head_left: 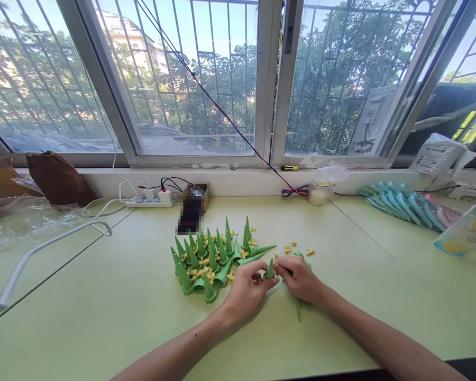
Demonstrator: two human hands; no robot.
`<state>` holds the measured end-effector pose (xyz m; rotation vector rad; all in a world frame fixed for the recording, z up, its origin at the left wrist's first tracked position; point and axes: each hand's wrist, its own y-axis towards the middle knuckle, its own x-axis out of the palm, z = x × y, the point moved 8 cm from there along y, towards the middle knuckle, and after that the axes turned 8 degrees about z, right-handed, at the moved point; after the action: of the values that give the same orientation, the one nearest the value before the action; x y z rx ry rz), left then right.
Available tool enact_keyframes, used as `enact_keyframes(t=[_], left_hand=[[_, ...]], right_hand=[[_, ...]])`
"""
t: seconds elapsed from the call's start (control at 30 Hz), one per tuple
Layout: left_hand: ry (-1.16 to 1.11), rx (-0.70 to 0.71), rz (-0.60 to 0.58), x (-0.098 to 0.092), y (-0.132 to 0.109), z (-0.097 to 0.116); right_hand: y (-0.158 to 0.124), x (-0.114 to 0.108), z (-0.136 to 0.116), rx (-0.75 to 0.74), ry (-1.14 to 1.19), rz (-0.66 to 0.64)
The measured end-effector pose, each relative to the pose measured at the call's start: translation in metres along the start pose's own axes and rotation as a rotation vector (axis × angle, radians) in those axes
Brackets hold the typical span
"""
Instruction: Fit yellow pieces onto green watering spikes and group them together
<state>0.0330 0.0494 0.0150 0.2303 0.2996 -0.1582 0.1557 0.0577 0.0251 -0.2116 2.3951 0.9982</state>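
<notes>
A green cone (269, 269) stands roughly upright between the thumb and fingers of my left hand (247, 290). My right hand (301, 278) is closed in a pinch just to the right of that cone; what its fingertips hold is too small to make out. To the left of my hands is a cluster of green cones (209, 290), many upright and some lying down, with small yellow pieces (210, 275) among them. More yellow pieces (310, 252) lie beyond my right hand. Another green cone (298, 308) shows partly beneath my right hand.
Behind the cones are a dark blurred object (190, 214), a small cardboard box (206, 197) and a power strip (148, 202). A jar (319, 193) stands near the windowsill. Teal packages (404, 203) lie at the right. A white curved bar (43, 248) crosses the left side.
</notes>
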Motion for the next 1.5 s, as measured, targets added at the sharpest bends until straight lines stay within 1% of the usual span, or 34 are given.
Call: enact_keyframes(t=[0.1,0.2,0.3,0.37,0.4,0.43,0.47,0.5,0.53,0.57,0.6,0.63,0.67,0.7,0.73,0.77,0.8,0.87,0.9,0.97,1.03,1.1,1.17,1.2,1.23,1.27,1.33,1.4,1.5], left_hand=[[-0.162,-0.175,-0.083,0.007,-0.003,-0.009],[-0.306,-0.304,-0.106,0.012,-0.006,-0.016],[-0.419,-0.347,-0.106,0.014,-0.006,-0.018],[-0.394,-0.334,-0.124,0.015,-0.006,-0.018],[-0.340,-0.303,-0.122,0.014,-0.005,-0.017],[-0.260,-0.243,-0.101,0.011,-0.004,-0.014],[-0.166,-0.152,-0.066,0.007,-0.003,-0.008],[-0.066,-0.041,-0.006,0.001,-0.002,0.000],[0.033,0.093,0.044,-0.004,-0.003,0.011],[0.095,0.184,0.045,-0.004,-0.005,0.018],[0.138,0.245,0.052,-0.004,-0.007,0.023],[0.158,0.269,0.054,-0.003,-0.008,0.025],[0.155,0.251,0.063,-0.004,-0.008,0.024],[0.127,0.195,0.069,-0.004,-0.007,0.020],[0.075,0.106,0.060,-0.004,-0.005,0.013],[0.005,0.000,0.036,-0.001,-0.004,0.005],[-0.079,-0.111,-0.012,0.003,-0.004,-0.003],[-0.236,-0.276,-0.093,0.012,-0.006,-0.012],[-0.291,-0.319,-0.107,0.014,-0.007,-0.015],[-0.334,-0.339,-0.109,0.014,-0.006,-0.016],[-0.278,-0.282,-0.103,0.013,-0.005,-0.015],[-0.127,-0.114,-0.038,0.005,-0.003,-0.007],[0.040,0.097,0.047,-0.002,-0.003,0.007],[0.102,0.180,0.066,-0.004,-0.005,0.014],[0.142,0.232,0.065,-0.003,-0.006,0.018],[0.163,0.250,0.060,-0.002,-0.007,0.020],[0.153,0.204,0.077,-0.003,-0.006,0.017],[0.056,0.069,0.076,-0.003,-0.004,0.007],[-0.176,-0.172,-0.041,0.009,-0.005,-0.011]], right_hand=[[0.000,0.000,-0.001,-0.012,-0.006,-0.008],[0.000,0.000,-0.001,-0.018,-0.009,-0.002],[0.000,0.000,0.001,-0.006,-0.017,-0.005],[0.000,0.001,0.001,-0.003,-0.020,-0.012],[0.000,0.001,0.001,-0.005,-0.019,-0.015],[-0.001,0.001,0.000,-0.007,-0.017,-0.015],[-0.001,0.001,0.000,-0.009,-0.016,-0.013],[-0.001,0.001,-0.001,-0.012,-0.013,-0.011],[-0.001,0.001,-0.001,-0.015,-0.008,-0.007],[-0.001,0.001,-0.001,-0.018,-0.003,-0.004],[-0.001,0.000,-0.001,-0.022,0.002,0.000],[-0.001,0.000,-0.001,-0.024,0.007,0.002],[-0.002,0.001,-0.001,-0.025,0.009,0.003],[-0.002,0.001,0.000,-0.023,0.007,0.000],[-0.002,0.001,0.001,-0.020,0.003,-0.005],[-0.002,0.002,0.002,-0.017,-0.001,-0.008],[-0.002,0.002,0.002,-0.014,-0.005,-0.011],[-0.002,0.002,0.003,-0.010,-0.007,-0.010],[-0.001,0.002,0.002,-0.009,-0.006,-0.008],[-0.001,0.001,0.002,-0.010,-0.004,-0.005],[-0.001,0.001,0.001,-0.017,-0.005,-0.011],[-0.002,0.003,-0.001,-0.027,-0.013,-0.027],[-0.002,0.004,-0.001,-0.032,-0.023,-0.039],[-0.002,0.004,-0.001,-0.032,-0.026,-0.038],[-0.002,0.004,-0.001,-0.030,-0.027,-0.035],[-0.002,0.004,-0.001,-0.028,-0.026,-0.030],[-0.002,0.003,-0.001,-0.027,-0.022,-0.020],[-0.002,0.003,-0.001,-0.027,-0.020,-0.014],[-0.001,0.002,-0.002,-0.019,-0.014,-0.013]])
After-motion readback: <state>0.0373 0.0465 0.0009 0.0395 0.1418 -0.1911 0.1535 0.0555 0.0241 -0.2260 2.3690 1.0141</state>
